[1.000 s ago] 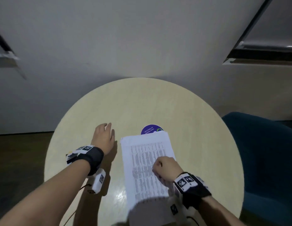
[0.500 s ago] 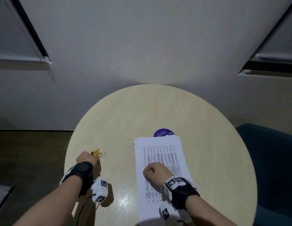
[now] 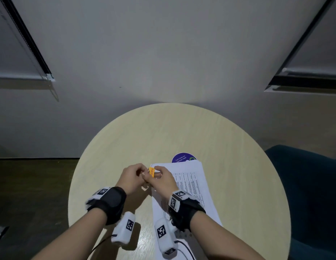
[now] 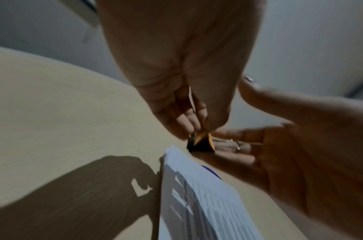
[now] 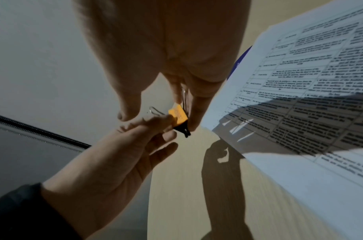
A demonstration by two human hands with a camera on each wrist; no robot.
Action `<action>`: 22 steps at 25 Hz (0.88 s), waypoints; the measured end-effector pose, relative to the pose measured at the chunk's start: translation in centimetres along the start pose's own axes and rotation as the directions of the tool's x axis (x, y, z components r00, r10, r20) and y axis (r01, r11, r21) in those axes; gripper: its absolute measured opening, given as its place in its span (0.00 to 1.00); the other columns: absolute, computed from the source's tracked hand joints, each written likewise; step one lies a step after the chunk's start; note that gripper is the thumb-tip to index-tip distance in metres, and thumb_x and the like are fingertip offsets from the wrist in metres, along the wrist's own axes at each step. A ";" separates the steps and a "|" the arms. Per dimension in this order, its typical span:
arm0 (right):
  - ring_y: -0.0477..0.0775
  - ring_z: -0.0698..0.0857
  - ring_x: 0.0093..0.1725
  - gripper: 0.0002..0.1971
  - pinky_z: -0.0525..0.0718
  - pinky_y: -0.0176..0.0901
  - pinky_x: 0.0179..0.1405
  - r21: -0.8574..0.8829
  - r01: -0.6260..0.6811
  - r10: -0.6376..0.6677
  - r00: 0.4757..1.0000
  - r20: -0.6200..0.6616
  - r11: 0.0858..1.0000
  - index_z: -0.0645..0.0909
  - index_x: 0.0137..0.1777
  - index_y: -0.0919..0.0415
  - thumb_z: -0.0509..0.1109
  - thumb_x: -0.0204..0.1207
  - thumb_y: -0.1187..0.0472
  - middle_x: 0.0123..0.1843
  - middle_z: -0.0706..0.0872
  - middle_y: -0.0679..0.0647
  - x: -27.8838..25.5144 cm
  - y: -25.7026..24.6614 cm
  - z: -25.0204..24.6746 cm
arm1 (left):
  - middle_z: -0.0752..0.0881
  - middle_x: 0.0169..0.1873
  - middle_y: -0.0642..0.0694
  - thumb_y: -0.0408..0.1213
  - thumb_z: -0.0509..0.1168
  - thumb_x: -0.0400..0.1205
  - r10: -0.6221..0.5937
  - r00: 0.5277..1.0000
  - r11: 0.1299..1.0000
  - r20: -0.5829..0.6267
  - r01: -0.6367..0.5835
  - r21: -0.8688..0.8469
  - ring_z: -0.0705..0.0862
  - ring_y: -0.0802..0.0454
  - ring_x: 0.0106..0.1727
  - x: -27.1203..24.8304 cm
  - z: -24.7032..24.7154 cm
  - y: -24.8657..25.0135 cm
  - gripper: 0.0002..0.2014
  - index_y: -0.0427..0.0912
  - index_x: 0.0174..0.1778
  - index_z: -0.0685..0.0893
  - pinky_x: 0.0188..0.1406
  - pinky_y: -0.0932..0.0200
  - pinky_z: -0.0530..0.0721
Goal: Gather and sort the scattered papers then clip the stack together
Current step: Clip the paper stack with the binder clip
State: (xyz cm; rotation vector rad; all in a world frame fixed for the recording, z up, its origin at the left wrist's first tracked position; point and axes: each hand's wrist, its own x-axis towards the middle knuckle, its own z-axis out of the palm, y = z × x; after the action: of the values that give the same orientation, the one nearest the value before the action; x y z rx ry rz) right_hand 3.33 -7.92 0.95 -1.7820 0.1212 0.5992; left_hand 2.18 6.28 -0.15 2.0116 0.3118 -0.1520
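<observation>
A stack of printed white papers (image 3: 193, 186) lies on the round table (image 3: 163, 132), right of centre. Just above the stack's far left corner, both hands meet on a small yellow-and-black binder clip (image 3: 151, 172). My left hand (image 3: 144, 175) pinches the clip from the left. My right hand (image 3: 157, 173) grips it from the right, with one wire handle between its fingers. The left wrist view shows the clip (image 4: 201, 140) hanging close over the paper corner (image 4: 172, 152). The right wrist view shows the clip (image 5: 177, 116) held off the table, beside the papers (image 5: 299, 97).
A round purple sticker (image 3: 182, 157) shows partly from under the papers' far edge. A dark blue chair (image 3: 304, 194) stands at the table's right. A grey wall rises behind the table. Bare tabletop lies to the left and far side.
My left hand picked the clip up at the table's left and carried it right to the papers' corner. My right hand lifted off the papers and took hold of the clip too.
</observation>
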 end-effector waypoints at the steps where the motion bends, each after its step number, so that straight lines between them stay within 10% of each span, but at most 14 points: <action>1: 0.40 0.86 0.44 0.25 0.82 0.23 0.39 0.031 0.001 0.001 0.998 -0.064 1.000 0.76 0.63 0.61 0.80 0.70 0.53 0.50 0.86 0.50 0.3 0.1 -0.4 | 0.84 0.33 0.45 0.20 0.69 0.69 0.093 0.995 0.993 -0.030 -0.090 0.071 0.81 0.61 0.30 0.0 0.7 0.5 0.13 0.44 0.32 0.83 0.36 0.70 0.80; 4: 0.51 0.90 0.49 0.30 0.88 0.45 0.56 0.106 -0.021 0.037 0.988 -0.151 0.994 0.77 0.61 0.63 0.83 0.64 0.52 0.51 0.89 0.54 1.1 0.7 -1.9 | 0.78 0.42 0.45 0.22 0.74 0.69 0.215 0.969 0.977 -0.121 -0.213 0.030 0.78 0.63 0.42 0.0 2.5 1.6 0.10 0.43 0.33 0.86 0.37 0.75 0.78; 8: 0.57 0.82 0.38 0.15 0.80 0.42 0.33 0.423 -0.061 0.118 0.987 -0.111 0.904 0.83 0.48 0.66 0.82 0.66 0.60 0.38 0.85 0.61 1.1 1.5 -4.4 | 0.76 0.42 0.51 0.28 0.77 0.69 0.242 0.964 0.968 -0.110 -0.247 -0.032 0.79 0.53 0.47 1.1 4.9 2.4 0.14 0.52 0.29 0.84 0.42 0.64 0.81; 13: 0.56 0.82 0.31 0.09 0.80 0.43 0.33 0.369 -0.101 0.225 0.923 -0.312 0.924 0.88 0.29 0.65 0.74 0.68 0.75 0.29 0.86 0.63 2.9 4.1 -10.8 | 0.78 0.57 0.47 0.48 0.69 0.78 0.154 0.981 0.860 0.121 -0.193 0.471 0.71 0.49 0.65 5.2 7.1 2.7 0.15 0.48 0.59 0.82 0.59 0.56 0.76; 19: 0.49 0.83 0.35 0.15 0.77 0.28 0.22 -0.093 -0.240 0.200 0.929 -0.312 0.966 0.78 0.55 0.64 0.74 0.68 0.69 0.42 0.84 0.54 4.3 7.0 -15.3 | 0.79 0.61 0.42 0.58 0.74 0.70 -0.177 0.932 0.543 0.315 -0.175 0.821 0.72 0.42 0.68 11.2 9.3 3.6 0.32 0.41 0.63 0.77 0.60 0.49 0.78; 22: 0.49 0.82 0.42 0.20 0.81 0.30 0.35 -0.192 -0.226 0.193 0.966 -0.173 0.955 0.71 0.60 0.61 0.74 0.72 0.67 0.45 0.82 0.54 4.4 7.8 -15.5 | 0.78 0.64 0.42 0.57 0.79 0.65 -0.221 0.921 0.412 0.320 -0.210 0.887 0.73 0.43 0.68 12.1 10.7 3.0 0.40 0.39 0.67 0.74 0.64 0.49 0.79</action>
State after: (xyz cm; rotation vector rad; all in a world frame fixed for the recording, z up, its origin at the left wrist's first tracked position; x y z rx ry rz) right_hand 9.33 -23.68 -5.17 -2.0374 0.3688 0.6451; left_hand 14.97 -2.71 -5.32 3.0100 -0.0911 -0.9163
